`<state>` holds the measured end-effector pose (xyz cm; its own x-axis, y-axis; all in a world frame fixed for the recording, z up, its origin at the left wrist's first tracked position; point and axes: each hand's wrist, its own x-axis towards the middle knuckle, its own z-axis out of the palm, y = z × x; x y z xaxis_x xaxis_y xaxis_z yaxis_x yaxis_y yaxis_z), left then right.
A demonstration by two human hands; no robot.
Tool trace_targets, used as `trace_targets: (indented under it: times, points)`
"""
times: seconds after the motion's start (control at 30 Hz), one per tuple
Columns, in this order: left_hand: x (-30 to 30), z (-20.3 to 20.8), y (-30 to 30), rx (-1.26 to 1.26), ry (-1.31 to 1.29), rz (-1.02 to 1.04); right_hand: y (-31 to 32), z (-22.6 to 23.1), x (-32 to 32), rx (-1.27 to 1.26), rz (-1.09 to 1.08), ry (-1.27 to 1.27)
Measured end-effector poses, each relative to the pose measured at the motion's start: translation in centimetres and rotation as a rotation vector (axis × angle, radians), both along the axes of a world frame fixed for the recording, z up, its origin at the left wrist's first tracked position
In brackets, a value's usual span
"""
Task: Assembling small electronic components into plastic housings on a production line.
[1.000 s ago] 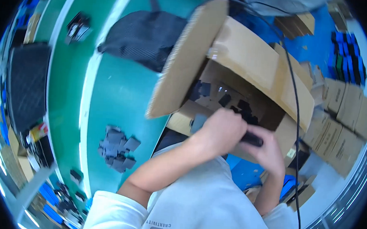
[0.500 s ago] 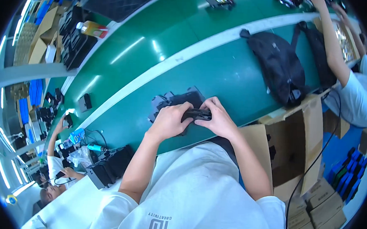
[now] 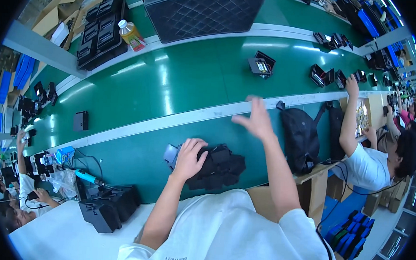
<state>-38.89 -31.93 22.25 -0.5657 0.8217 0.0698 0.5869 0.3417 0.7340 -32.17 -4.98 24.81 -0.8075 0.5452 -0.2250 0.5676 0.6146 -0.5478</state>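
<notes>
My left hand (image 3: 188, 160) is over the left side of a pile of black plastic parts (image 3: 222, 168) on the green bench. Its fingers curve round a dark plastic part, seen between thumb and fingertips and mostly hidden. A shiny grey piece (image 3: 170, 154) lies against the outer side of this hand. My right hand (image 3: 257, 118) is raised and empty near the pale rail (image 3: 209, 114) behind the pile, fingers spread and slightly blurred.
A black backpack (image 3: 299, 139) lies right of my right arm. Opened black boxes (image 3: 261, 65) sit on the green line beyond the rail. At left are a teal-handled tool (image 3: 88, 176) and black cases (image 3: 106, 208). A co-worker (image 3: 370, 161) works at right.
My hands have parted: the right one let go of the black part and moved forward to the rail, opening. My left hand stays by the pile. The view has turned and shows more of the line.
</notes>
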Motion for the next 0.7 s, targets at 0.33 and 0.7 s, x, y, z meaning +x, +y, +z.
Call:
trace_targets:
  times: [0.33,0.7]
  points:
    - [-2.7,-1.3,-4.3,-0.117,0.169,0.513,8.8,-7.1,-14.0,0.514,-0.435,0.098]
    - [-7.3,5.8,-1.7,0.343,-1.532,0.409,-8.6,10.6,-2.6,-0.269,0.742,0.550]
